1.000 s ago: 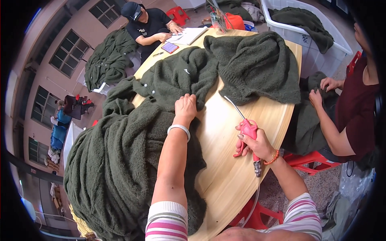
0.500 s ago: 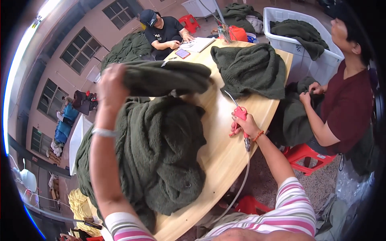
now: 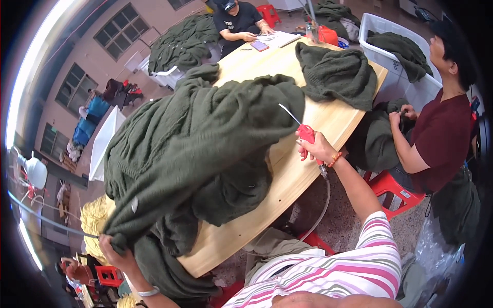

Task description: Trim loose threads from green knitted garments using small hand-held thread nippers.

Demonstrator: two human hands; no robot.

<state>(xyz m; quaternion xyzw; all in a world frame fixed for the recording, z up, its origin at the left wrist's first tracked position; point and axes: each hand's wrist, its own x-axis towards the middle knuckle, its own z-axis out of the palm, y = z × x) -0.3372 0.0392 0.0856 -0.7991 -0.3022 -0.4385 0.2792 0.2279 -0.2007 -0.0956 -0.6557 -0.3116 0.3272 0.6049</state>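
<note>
My left hand, low at the left, is closed on the end of a dark green knit garment. The garment stretches from that hand across a heap of the same green knitwear on the light wooden table. In my right hand is a red air blow gun with a thin metal nozzle and a clear hose. Its nozzle points up and left, over or beside the garment's right part; whether it touches cannot be told. Another green knit piece lies at the table's far right.
A person in a dark red top sits at the right, handling green knitwear. Behind stands a white bin with more inside. At the table's far end, another person sits by papers and a phone. The hose hangs past the table's edge.
My left hand has swung from the upper left down to the lower left, pulling the garment out across the heap. My right hand still holds the blow gun in nearly the same place.
</note>
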